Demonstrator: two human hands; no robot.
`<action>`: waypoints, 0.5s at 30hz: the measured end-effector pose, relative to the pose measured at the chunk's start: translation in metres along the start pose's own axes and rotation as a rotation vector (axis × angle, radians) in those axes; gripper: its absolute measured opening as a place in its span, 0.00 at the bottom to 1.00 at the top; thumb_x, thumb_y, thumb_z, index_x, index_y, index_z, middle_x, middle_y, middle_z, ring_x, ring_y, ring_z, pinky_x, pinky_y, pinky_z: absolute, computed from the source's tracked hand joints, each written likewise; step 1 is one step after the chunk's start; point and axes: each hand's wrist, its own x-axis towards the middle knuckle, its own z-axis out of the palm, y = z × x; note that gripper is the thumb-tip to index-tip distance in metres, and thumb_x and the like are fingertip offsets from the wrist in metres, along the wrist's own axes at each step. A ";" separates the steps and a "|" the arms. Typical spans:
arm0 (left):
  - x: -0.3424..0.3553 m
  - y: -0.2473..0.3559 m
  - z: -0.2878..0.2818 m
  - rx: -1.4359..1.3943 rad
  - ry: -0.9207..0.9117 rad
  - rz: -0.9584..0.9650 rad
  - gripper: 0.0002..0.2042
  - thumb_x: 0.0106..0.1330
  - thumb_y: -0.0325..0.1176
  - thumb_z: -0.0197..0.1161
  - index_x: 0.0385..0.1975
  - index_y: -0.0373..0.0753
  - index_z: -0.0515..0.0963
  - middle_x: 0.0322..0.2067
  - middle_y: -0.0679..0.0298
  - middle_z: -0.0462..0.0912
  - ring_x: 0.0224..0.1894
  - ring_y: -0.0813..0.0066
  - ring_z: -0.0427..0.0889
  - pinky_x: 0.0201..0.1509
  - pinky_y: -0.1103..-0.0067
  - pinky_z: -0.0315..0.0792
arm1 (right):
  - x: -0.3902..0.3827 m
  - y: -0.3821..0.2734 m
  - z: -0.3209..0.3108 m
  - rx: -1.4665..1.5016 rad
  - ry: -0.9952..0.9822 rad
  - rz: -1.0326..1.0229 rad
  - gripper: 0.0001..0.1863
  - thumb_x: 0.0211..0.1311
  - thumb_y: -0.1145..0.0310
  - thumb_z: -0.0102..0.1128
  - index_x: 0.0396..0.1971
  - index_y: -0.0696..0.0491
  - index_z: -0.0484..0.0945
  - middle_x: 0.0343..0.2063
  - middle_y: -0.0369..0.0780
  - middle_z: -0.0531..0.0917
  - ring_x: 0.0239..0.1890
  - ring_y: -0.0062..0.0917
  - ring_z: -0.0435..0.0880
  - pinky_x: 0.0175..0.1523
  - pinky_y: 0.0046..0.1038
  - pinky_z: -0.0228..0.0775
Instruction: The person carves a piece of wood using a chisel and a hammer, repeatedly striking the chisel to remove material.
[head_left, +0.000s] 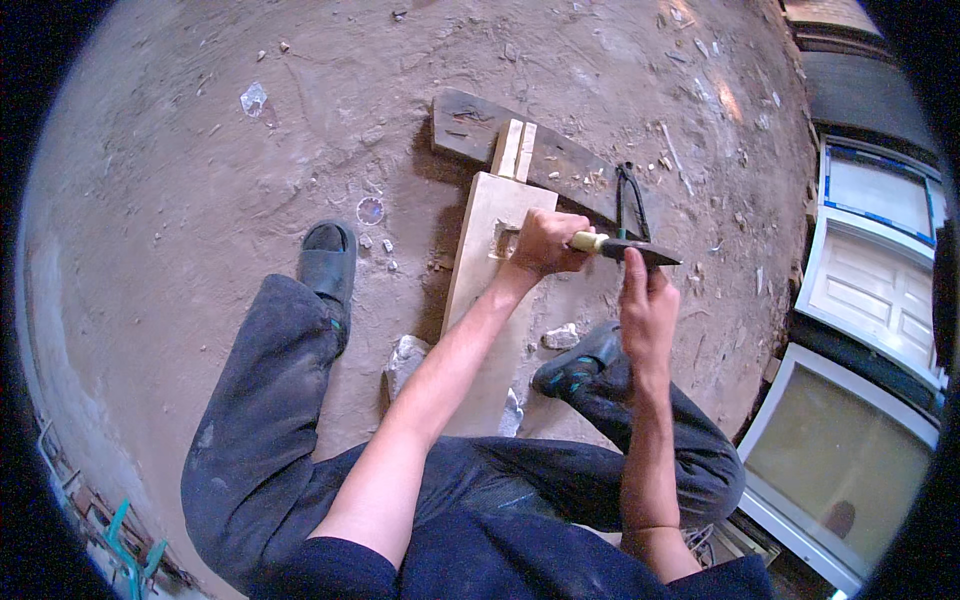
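Observation:
My left hand [548, 243] is closed around the pale handle of what looks like a chisel [588, 242]; its blade is hidden. In my right hand [650, 300] is a hammer, gripped with the thumb up near its head. The dark hammer head [640, 252], tapering to a point on the right, is at the end of the pale handle; I cannot tell if they touch. Beneath my left hand a long pale timber [478, 255] runs toward me, with a rough rectangular hole [506, 240] cut in it right beside my fingers.
The timber's far end, a narrow split tongue [514, 150], rests on a dark plank [465, 118]. A thin black bent tool [630, 195] leans by the plank. Stones [405, 362] lie near the timber. Wood chips litter the dirt floor. Framed panels [870, 300] stand at right.

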 end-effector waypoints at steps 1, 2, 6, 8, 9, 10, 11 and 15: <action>0.000 0.003 -0.002 -0.001 0.003 0.001 0.14 0.54 0.34 0.66 0.11 0.42 0.69 0.12 0.59 0.73 0.14 0.60 0.76 0.18 0.68 0.70 | 0.002 -0.001 -0.006 0.091 0.021 -0.030 0.17 0.72 0.59 0.53 0.36 0.61 0.77 0.15 0.37 0.69 0.20 0.19 0.65 0.24 0.31 0.58; 0.000 0.005 -0.002 -0.002 0.000 -0.012 0.12 0.52 0.34 0.65 0.13 0.42 0.70 0.13 0.60 0.74 0.15 0.61 0.78 0.19 0.69 0.71 | -0.002 -0.002 -0.011 0.169 0.135 -0.056 0.20 0.73 0.57 0.53 0.31 0.62 0.77 0.15 0.34 0.68 0.18 0.17 0.63 0.22 0.29 0.55; -0.005 0.003 0.000 -0.014 -0.033 -0.031 0.08 0.49 0.35 0.65 0.16 0.43 0.73 0.15 0.60 0.77 0.18 0.62 0.80 0.20 0.69 0.72 | -0.015 -0.009 -0.028 0.679 0.361 0.000 0.19 0.73 0.57 0.53 0.34 0.60 0.78 0.15 0.35 0.74 0.16 0.20 0.64 0.22 0.26 0.57; -0.002 0.006 0.004 -0.009 -0.052 -0.027 0.08 0.49 0.35 0.66 0.16 0.43 0.74 0.15 0.60 0.78 0.19 0.62 0.81 0.21 0.69 0.72 | -0.005 0.030 -0.004 0.394 0.392 -0.236 0.18 0.72 0.58 0.54 0.36 0.61 0.78 0.15 0.37 0.74 0.17 0.21 0.65 0.23 0.28 0.59; -0.003 0.005 0.002 -0.004 -0.053 -0.029 0.08 0.49 0.35 0.66 0.16 0.43 0.74 0.15 0.60 0.78 0.19 0.62 0.81 0.21 0.69 0.72 | -0.001 0.040 0.006 0.107 0.399 -0.467 0.17 0.71 0.60 0.55 0.38 0.61 0.79 0.16 0.39 0.75 0.17 0.23 0.66 0.24 0.30 0.61; -0.006 0.002 0.001 0.006 -0.047 -0.036 0.08 0.49 0.35 0.66 0.16 0.43 0.73 0.15 0.60 0.77 0.19 0.61 0.80 0.21 0.69 0.72 | -0.006 -0.005 -0.002 -0.029 -0.070 0.026 0.15 0.70 0.62 0.57 0.41 0.61 0.79 0.18 0.42 0.76 0.20 0.23 0.68 0.27 0.33 0.65; -0.005 0.001 0.000 0.007 -0.044 -0.035 0.09 0.49 0.35 0.66 0.16 0.43 0.73 0.15 0.60 0.77 0.18 0.61 0.80 0.21 0.69 0.72 | -0.006 -0.002 -0.001 0.051 -0.035 -0.010 0.15 0.70 0.62 0.57 0.40 0.62 0.78 0.17 0.43 0.74 0.22 0.19 0.67 0.27 0.31 0.63; -0.006 0.000 0.002 0.004 -0.026 -0.027 0.09 0.50 0.36 0.66 0.15 0.43 0.73 0.14 0.60 0.76 0.18 0.61 0.80 0.21 0.68 0.72 | -0.014 -0.002 -0.022 0.358 0.305 -0.055 0.20 0.73 0.55 0.53 0.26 0.56 0.75 0.17 0.29 0.71 0.19 0.13 0.66 0.22 0.21 0.55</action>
